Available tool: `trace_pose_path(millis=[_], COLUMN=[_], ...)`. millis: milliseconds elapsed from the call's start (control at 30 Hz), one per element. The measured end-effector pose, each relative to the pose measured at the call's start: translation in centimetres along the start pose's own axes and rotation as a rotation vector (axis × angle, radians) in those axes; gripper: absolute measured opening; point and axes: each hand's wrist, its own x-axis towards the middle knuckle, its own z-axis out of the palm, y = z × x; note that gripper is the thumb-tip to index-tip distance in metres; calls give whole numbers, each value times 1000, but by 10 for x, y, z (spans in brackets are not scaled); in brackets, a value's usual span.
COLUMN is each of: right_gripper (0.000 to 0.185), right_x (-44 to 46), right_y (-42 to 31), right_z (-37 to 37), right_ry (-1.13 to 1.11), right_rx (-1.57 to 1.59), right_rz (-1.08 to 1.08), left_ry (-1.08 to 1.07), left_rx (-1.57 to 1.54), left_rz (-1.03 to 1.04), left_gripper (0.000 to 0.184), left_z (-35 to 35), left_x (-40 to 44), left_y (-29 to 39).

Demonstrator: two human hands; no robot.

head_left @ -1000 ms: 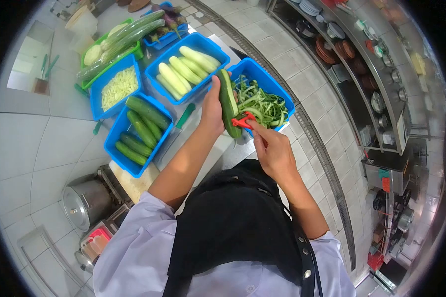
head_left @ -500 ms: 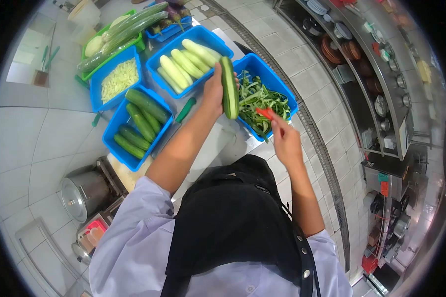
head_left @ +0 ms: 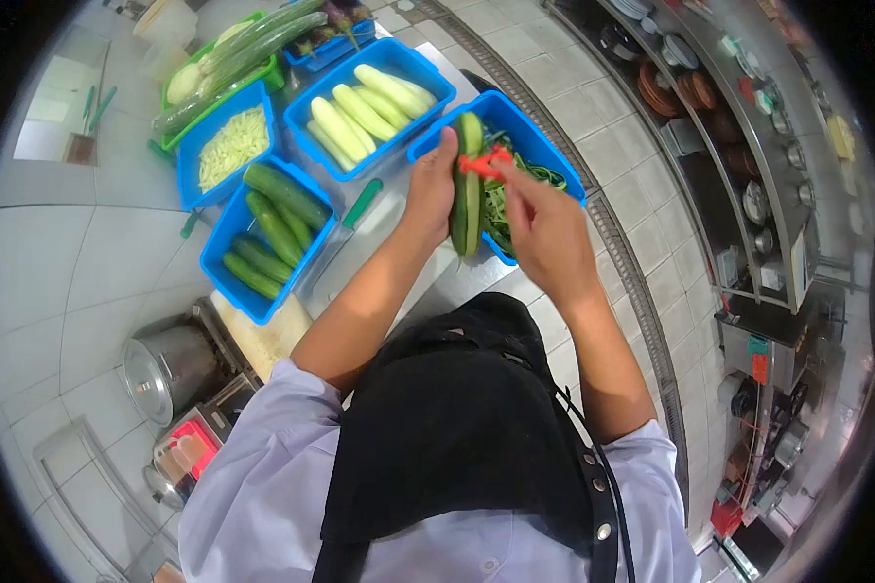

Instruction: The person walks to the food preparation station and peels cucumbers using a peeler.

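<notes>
My left hand [head_left: 430, 188] is closed around a cucumber [head_left: 465, 209] that has a pale peeled strip along its length. In my right hand [head_left: 552, 228] is a red peeler [head_left: 486, 162], its head lying against the cucumber's upper part. Both are over a blue bin [head_left: 540, 136] of green peelings [head_left: 496, 204]. Left of my left hand, a blue bin [head_left: 420, 60] holds several pale peeled cucumbers [head_left: 369, 115]. Nearer me, another blue bin [head_left: 253, 313] has several unpeeled green cucumbers [head_left: 280, 228] in it.
A green-handled knife [head_left: 364, 203] rests by the cutting board. Shredded pale vegetable [head_left: 233, 154] fills a blue bin at the left; behind it are a green crate [head_left: 274, 78] and eggplants [head_left: 345, 19]. A steel pot [head_left: 165, 374] stands lower left, shelves [head_left: 700, 126] at right.
My right hand has risen from above the peelings, bringing the red peeler up onto the cucumber. My left hand, with the cucumber, has shifted slightly.
</notes>
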Motion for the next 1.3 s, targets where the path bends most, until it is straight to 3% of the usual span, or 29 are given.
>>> trace_pose_path(millis=[267, 367, 400, 500, 700, 1033, 1167, 1300], right_gripper=[28, 31, 32, 29, 28, 26, 27, 26], right_x=[-66, -84, -73, -38, 22, 11, -16, -45], right_y=[14, 44, 33, 24, 9, -6, -3, 4], right_z=[21, 29, 15, -7, -17, -8, 5, 13], right_ry=[-292, -214, -246, -145, 111, -14, -96, -240], right_rx=[43, 16, 13, 9, 40, -37, -26, -53], right_rz=[165, 205, 342, 355, 57, 19, 10, 149], left_ry=[117, 188, 113, 42, -102, -172, -104, -6], left_rx=[-237, -338, -328, -197, 227, 149, 35, -29], left_rz=[103, 90, -1, -138, -154, -90, -14, 56], left_gripper=[60, 61, 60, 60, 57, 53, 54, 57], left_z=[-46, -42, -43, -34, -7, -6, -12, -27], left_x=[63, 68, 66, 50, 4, -3, 14, 40], left_y=[12, 20, 20, 11, -8, -2, 9, 20])
